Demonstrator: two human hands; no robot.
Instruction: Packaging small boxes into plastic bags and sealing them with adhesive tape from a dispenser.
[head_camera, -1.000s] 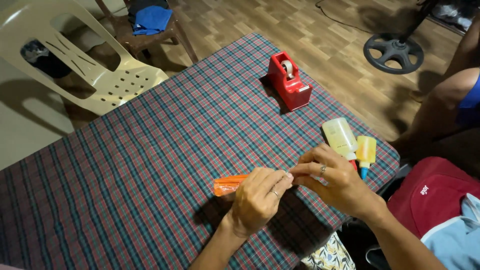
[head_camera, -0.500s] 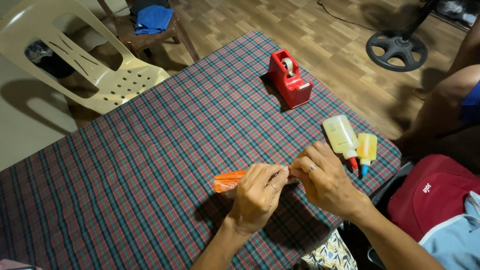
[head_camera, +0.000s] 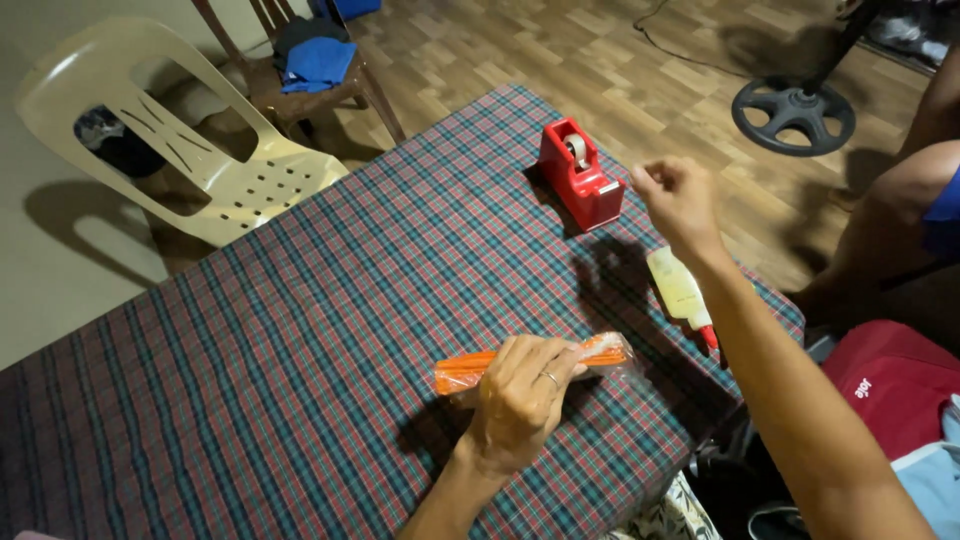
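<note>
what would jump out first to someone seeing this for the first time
The red tape dispenser stands out at the far side of the plaid tablecloth. Near the front edge, the left hand presses on an orange packet in clear wrap. The right hand is raised in the air near the dispenser, above a pale glue bottle lying on the cloth.

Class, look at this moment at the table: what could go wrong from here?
The raised right hand hangs above the red plastic tape dispenser and might knock it. The pale glue bottle with red cap lies near the plaid tablecloth's edge and could roll off. The left hand alone pins the clear packet of orange sticks.
</note>
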